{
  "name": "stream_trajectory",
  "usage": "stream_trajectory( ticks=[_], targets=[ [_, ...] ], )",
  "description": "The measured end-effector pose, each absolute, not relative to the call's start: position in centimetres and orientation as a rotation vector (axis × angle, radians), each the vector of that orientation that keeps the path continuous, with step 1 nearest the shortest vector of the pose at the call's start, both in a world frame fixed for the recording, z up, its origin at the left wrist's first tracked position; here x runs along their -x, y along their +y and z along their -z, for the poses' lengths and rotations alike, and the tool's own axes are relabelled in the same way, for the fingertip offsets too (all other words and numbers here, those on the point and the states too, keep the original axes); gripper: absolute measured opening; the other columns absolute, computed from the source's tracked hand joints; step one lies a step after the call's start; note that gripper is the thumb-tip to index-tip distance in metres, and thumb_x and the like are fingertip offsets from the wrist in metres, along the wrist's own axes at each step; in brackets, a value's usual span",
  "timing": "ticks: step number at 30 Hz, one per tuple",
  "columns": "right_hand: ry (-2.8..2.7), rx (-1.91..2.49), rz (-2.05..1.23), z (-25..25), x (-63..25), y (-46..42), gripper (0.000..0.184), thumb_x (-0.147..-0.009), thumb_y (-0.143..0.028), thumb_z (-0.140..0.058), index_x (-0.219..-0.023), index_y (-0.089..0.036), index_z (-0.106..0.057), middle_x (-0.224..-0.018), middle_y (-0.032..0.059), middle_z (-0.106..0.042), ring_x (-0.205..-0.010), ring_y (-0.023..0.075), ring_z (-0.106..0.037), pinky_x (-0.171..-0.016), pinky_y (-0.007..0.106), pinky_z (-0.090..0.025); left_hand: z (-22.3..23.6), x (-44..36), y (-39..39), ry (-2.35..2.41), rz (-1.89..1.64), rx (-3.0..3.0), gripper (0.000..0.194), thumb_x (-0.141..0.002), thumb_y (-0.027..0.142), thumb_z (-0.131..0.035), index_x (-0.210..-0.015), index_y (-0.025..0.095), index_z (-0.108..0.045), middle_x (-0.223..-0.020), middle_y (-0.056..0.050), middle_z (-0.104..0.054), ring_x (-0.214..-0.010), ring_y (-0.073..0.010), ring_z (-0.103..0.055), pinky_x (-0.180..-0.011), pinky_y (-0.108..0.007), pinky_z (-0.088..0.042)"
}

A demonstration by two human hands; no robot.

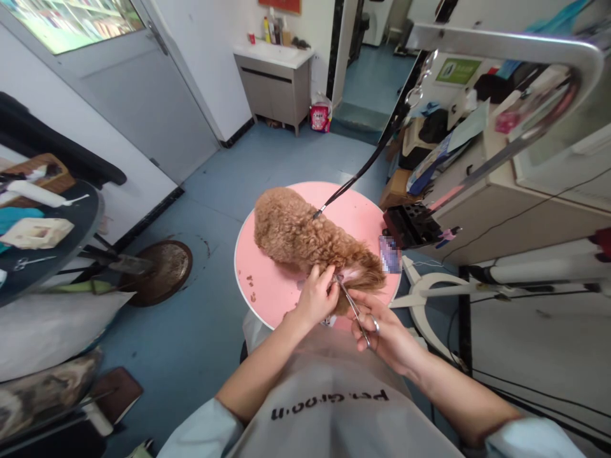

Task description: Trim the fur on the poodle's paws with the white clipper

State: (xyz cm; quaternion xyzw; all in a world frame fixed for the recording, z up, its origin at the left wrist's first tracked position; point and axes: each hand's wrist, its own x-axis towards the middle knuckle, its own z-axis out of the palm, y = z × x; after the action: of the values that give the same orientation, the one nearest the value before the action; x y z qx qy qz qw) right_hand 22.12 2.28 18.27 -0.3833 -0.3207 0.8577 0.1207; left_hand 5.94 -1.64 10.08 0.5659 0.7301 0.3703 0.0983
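A small brown curly dog (pixel 305 238) lies on a round pink table (pixel 267 280), tethered by a black leash (pixel 363 168) that runs up to a metal arm (pixel 506 44). My left hand (pixel 315 296) is closed on the dog's ear near its head. My right hand (pixel 382 331) grips slim metal scissors (pixel 352 308), fingers through the rings, blades pointing up at the ear beside my left fingers. Small tufts of cut fur lie on the table's left side.
A dark round stool base (pixel 162 273) stands on the blue floor to the left. A black tray (pixel 410 226) and cluttered counter (pixel 501 197) sit to the right. A grey cabinet with a sink (pixel 274 79) is at the back wall.
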Motion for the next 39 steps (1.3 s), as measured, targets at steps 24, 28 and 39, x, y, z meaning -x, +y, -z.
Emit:
stream_trajectory(
  ticks=[24,28,39],
  targets=[
    [-0.918,1.066,-2.531,-18.1,-22.6,2.4,0.061,-0.059,-0.033,-0.085,-0.113,-0.027,-0.058,-0.089,0.0003,-0.060,-0.059,0.0064,-0.056,-0.049,0.017,-0.048,-10.8,-5.2,-1.5,2.133,-1.109,-1.513,0.040,-0.082,0.020,-0.050,-0.119,0.010,-0.057,-0.103,-0.015,-0.059,-0.099,-0.0244,-0.060,-0.089,-0.037,-0.050],
    [-0.994,0.852,-2.475,-17.8,-23.6,2.1,0.065,-0.061,-0.037,-0.084,-0.119,-0.029,-0.057,-0.089,0.0009,-0.060,-0.060,0.0071,-0.056,-0.049,0.018,-0.047,-10.8,-4.1,-2.4,2.006,-1.170,-1.443,0.040,-0.080,0.020,-0.054,-0.119,0.014,-0.055,-0.103,-0.011,-0.059,-0.099,-0.0209,-0.059,-0.090,-0.035,-0.049],
    [-1.120,0.952,-2.106,-11.6,-27.1,3.1,0.056,-0.064,-0.041,-0.081,-0.113,-0.028,-0.058,-0.097,0.0052,-0.067,-0.072,0.0126,-0.060,-0.070,0.027,-0.050,-12.2,4.9,-8.8,2.427,-0.901,-1.291,0.020,-0.077,0.020,-0.050,-0.085,0.016,-0.067,-0.096,-0.012,-0.067,-0.094,-0.0261,-0.062,-0.086,-0.042,-0.050]
  ],
)
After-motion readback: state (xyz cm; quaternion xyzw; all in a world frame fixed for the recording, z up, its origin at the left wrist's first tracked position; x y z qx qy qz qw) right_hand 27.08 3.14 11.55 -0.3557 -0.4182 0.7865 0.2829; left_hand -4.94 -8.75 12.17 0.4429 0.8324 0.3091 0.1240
